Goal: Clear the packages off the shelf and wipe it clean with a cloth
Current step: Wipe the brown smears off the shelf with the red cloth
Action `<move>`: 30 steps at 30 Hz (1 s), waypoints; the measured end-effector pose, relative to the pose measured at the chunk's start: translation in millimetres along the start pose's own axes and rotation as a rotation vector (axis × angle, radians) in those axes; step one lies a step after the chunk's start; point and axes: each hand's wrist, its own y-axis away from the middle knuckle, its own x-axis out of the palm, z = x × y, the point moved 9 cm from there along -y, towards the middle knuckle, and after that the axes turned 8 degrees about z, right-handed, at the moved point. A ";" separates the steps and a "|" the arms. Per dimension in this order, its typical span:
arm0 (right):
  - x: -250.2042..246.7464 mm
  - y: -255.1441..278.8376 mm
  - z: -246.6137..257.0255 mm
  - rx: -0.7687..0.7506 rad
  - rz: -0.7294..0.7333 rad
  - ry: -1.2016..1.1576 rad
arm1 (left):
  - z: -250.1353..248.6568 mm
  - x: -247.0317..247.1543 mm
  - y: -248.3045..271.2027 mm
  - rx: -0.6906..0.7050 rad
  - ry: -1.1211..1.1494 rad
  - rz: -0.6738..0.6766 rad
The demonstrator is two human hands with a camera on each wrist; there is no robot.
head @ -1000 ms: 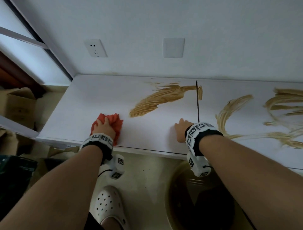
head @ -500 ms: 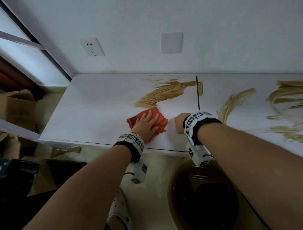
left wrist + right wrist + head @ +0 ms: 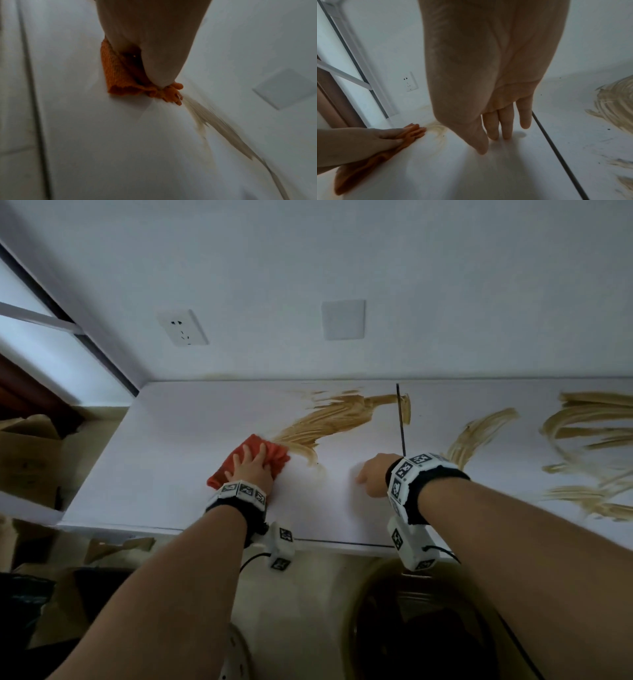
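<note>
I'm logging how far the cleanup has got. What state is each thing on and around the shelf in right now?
shelf: cleared of packages, still smeared
brown smears: unwiped, more to the right
red cloth: flat on the shelf, at the smear's near end
left hand: fingers straight, pressing the cloth
right hand: fingertips resting on the shelf, holding nothing
wall socket: nothing plugged in

The left hand (image 3: pixel 251 470) hides much of the cloth (image 3: pixel 270 455); the right-side smears (image 3: pixel 596 419) run off the head view's edge.
</note>
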 end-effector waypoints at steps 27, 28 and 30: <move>-11.0 9.2 -6.3 -0.004 -0.135 -0.101 | -92.4 16.0 10.7 0.296 -0.152 0.173; -15.9 11.5 -9.9 0.010 -0.174 -0.105 | -111.4 22.0 15.8 0.352 -0.184 0.196; -25.7 19.1 -19.8 0.051 -0.250 -0.128 | -140.8 35.8 27.6 0.476 -0.274 0.240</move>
